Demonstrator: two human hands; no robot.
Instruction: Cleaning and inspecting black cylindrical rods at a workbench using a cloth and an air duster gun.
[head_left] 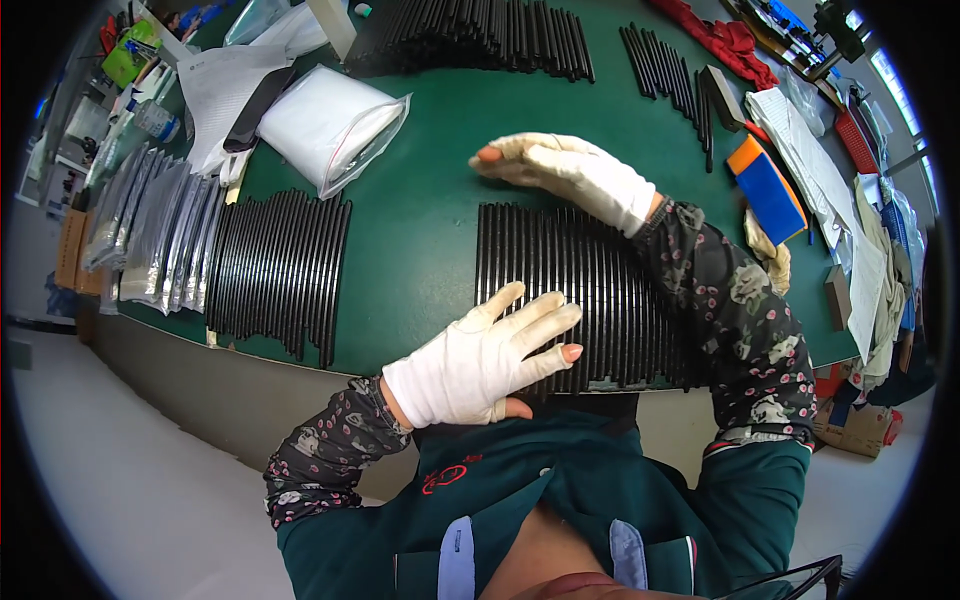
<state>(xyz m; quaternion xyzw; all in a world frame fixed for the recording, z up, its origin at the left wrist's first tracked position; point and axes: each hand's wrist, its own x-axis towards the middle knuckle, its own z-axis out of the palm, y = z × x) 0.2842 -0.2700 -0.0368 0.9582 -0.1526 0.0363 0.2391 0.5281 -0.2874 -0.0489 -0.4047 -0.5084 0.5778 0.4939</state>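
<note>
A row of slim black rods (620,300) lies side by side on the green table (415,180), right in front of me. My left hand (475,360), in a white glove with some bare fingertips, rests with its fingers spread over the left near part of this row. Past the far ends of the rods is my right hand (575,175), gloved the same way. Its fingers stretch toward the left and it holds nothing that I can see. My right forearm hides the right side of the row.
Another group of black rods (280,270) lies at left, beside several clear-bagged packs (165,230). Farther back are a white bagged bundle (330,125), a large heap of rods (480,35) and a smaller group (665,70). A blue and orange block (770,195) stands at right.
</note>
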